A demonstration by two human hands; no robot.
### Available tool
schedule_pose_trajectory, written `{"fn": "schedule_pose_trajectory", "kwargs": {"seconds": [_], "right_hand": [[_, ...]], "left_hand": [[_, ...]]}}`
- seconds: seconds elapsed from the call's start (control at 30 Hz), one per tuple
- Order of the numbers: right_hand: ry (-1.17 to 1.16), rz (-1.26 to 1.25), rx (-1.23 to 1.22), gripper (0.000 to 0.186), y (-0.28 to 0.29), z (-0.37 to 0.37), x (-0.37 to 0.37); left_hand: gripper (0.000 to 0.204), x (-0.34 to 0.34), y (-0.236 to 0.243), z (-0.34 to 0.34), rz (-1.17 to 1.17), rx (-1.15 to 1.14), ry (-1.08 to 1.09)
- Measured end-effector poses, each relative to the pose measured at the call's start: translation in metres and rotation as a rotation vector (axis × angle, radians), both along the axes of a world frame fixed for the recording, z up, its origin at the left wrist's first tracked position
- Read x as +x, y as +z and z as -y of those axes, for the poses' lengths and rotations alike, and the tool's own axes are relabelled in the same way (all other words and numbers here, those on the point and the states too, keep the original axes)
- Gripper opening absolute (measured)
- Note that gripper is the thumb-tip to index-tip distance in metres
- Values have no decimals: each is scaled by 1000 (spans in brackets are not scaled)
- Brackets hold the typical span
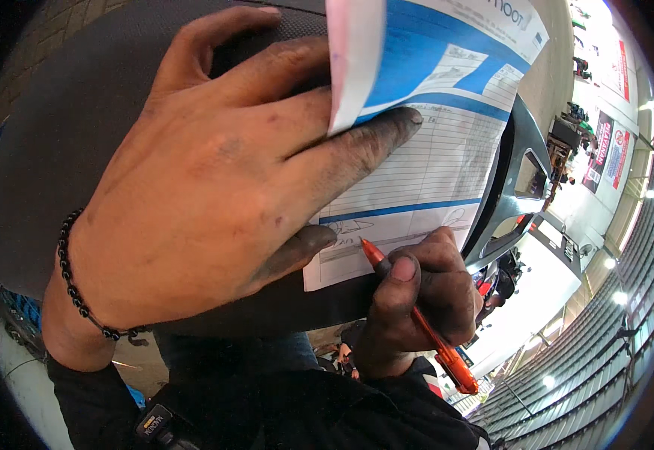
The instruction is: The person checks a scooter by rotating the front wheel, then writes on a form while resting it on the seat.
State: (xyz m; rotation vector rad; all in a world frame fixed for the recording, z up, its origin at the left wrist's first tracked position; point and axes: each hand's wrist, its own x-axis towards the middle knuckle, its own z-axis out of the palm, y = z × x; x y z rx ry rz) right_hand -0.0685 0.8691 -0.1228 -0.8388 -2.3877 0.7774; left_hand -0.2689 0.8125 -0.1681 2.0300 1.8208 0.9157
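A printed paper form (pixel 447 161) with blue bands and ruled lines lies on a black textured pad (pixel 49 165) that looks like a motorcycle seat. My left hand (pixel 199 165) spreads over its left side. The index finger presses on the ruled part, while the other fingers go behind the curled upper sheets, so the paper sits between them. My right hand (pixel 424 292) pinches an orange pen (pixel 453 364). The pen's tip is at the form's lower strip, beside handwritten marks. Whether the tip touches the paper I cannot tell. Both hands have dark smudges.
A dark, glossy rail-like part (pixel 518 180) stands just right of the form. Beyond it is a large hall with a white wall, posters (pixel 604 154) and ceiling lights. A black beaded bracelet (pixel 68 262) circles my left wrist. Paving shows at the upper left.
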Motion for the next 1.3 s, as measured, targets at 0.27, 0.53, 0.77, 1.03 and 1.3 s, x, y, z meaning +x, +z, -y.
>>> {"fn": "schedule_pose_trajectory", "kwargs": {"seconds": [0.27, 0.53, 0.77, 1.03, 1.3], "right_hand": [[-61, -30, 16, 18, -2, 2, 0], [-32, -21, 11, 16, -6, -1, 7], [93, -397, -173, 25, -1, -3, 18], [-166, 45, 271, 33, -8, -16, 32], [-511, 105, 311, 46, -12, -14, 13]], "left_hand": [[87, -1, 15, -3, 17, -137, -21], [88, 1, 9, -4, 8, -150, -47], [91, -3, 2, 4, 2, -236, -62], [105, -2, 7, 0, 51, -131, 35], [94, -14, 13, -14, 145, -104, 13]]}}
